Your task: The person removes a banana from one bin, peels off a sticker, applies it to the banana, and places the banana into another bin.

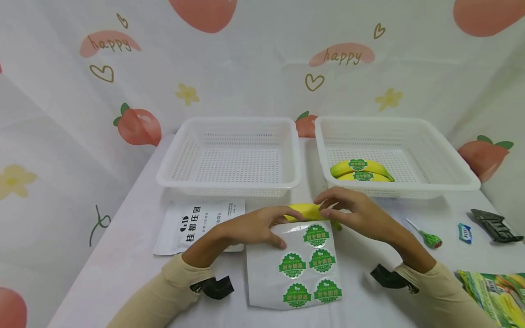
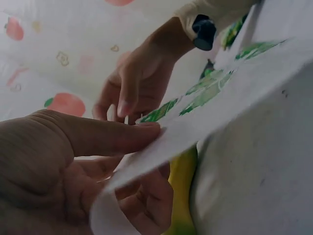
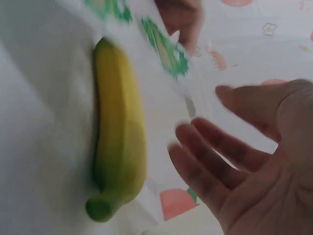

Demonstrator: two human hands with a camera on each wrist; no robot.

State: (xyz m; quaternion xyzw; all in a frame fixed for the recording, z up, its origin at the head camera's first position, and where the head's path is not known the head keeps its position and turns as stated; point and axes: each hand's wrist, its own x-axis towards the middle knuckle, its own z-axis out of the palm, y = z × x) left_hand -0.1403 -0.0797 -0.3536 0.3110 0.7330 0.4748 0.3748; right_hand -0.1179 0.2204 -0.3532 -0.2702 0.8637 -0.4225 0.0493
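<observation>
At lower centre, our left hand [image 1: 254, 228] pinches the thin, floppy sticker sheet [image 1: 293, 266] by its top edge, our right hand [image 1: 352, 212] open-fingered over the banana [image 1: 305, 210].

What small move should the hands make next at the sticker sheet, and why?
Probably peel the top sticker off the sheet. The left hand already pinches the sheet's upper edge, the right hand hovers open beside it, and the banana on the table bears no label, unlike the two labelled bananas in the right basket.
</observation>
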